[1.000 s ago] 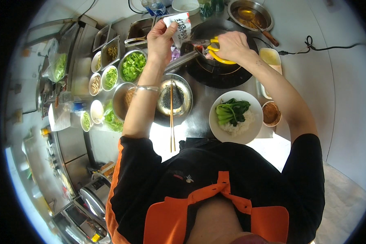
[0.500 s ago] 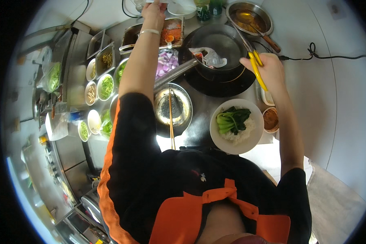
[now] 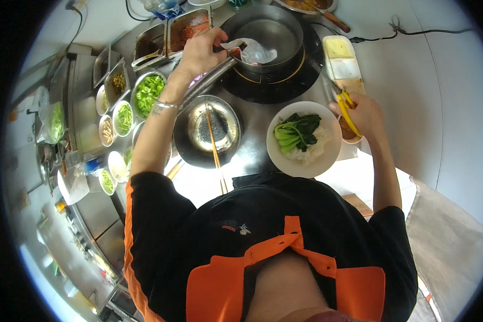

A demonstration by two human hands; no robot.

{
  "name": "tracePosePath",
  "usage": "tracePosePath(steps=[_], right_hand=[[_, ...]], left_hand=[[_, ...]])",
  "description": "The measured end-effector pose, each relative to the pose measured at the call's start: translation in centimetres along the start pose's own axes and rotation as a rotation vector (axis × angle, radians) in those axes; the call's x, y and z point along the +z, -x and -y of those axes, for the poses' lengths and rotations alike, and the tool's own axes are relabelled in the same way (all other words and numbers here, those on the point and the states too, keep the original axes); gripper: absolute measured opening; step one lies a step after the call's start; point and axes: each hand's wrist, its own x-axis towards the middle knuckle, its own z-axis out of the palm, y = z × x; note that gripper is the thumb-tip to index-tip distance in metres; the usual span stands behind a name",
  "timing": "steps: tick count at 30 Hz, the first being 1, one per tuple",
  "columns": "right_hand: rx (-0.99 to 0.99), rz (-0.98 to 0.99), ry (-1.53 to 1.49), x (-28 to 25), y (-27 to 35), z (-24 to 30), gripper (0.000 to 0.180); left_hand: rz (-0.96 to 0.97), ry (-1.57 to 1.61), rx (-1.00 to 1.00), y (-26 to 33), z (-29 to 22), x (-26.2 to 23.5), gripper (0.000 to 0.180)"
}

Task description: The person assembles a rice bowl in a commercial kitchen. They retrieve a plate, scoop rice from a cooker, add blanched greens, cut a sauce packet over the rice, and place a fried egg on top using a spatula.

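Observation:
My left hand (image 3: pixel 203 52) reaches to the near-left rim of a dark pan (image 3: pixel 284 24), with thumb and fingers apart around the end of a small clear plastic bag (image 3: pixel 258 52). Something dark red shows in the bag, which lies in the pan at its rim. Whether the fingertips touch the bag I cannot tell. Yellow-handled scissors (image 3: pixel 345 107) are gripped in my right hand (image 3: pixel 366 114), over a small tub of brown paste (image 3: pixel 348 130). Left of that hand stands a white bowl (image 3: pixel 276 156) with rice and leafy greens.
A second pan (image 3: pixel 183 142) holds dark residue, with chopsticks (image 3: pixel 212 134) across it. The first pan's metal handle (image 3: pixel 206 83) sticks out above it. Bowls of cut vegetables (image 3: pixel 149 95) line the left. Metal sauce trays (image 3: pixel 167 40) and a pot (image 3: pixel 311 8) stand at the back; a cable (image 3: pixel 429 31) crosses the right.
My left hand has come back from the far end of the counter to the plastic bag. My right hand, holding the scissors, has dropped nearer, beside the rice bowl. The view has shifted.

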Motion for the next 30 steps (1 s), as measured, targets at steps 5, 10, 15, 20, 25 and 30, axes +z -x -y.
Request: tracePosePath(steps=[5,10,15,20,25,30], right_hand=[[0.091,-0.082,-0.071,1.8,-3.4,-0.7,0.048],[0.147,-0.119,-0.049,4.3,-7.3,0.0,0.038],[0.152,-0.227,-0.075,5.3,-7.9,0.5,0.038],[0.06,-0.287,-0.099,4.1,-3.2,0.7,0.027],[-0.15,-0.167,-0.402,2.1,3.8,1.7,0.029],[-0.51,-0.041,-0.205,5.2,5.0,7.4,0.027]], left_hand=[[0.009,0.034,-0.042,0.0,-0.1,1.3,0.016],[-0.024,0.116,0.09,-0.4,0.1,1.5,0.013],[-0.064,0.269,-0.058,-0.8,0.8,2.2,0.008],[-0.006,0.559,-0.137,-1.3,1.0,2.1,0.019],[-0.1,0.641,-0.186,-1.0,1.3,-1.0,0.004],[-0.003,0.917,-0.192,-1.2,0.9,-0.8,0.003]])
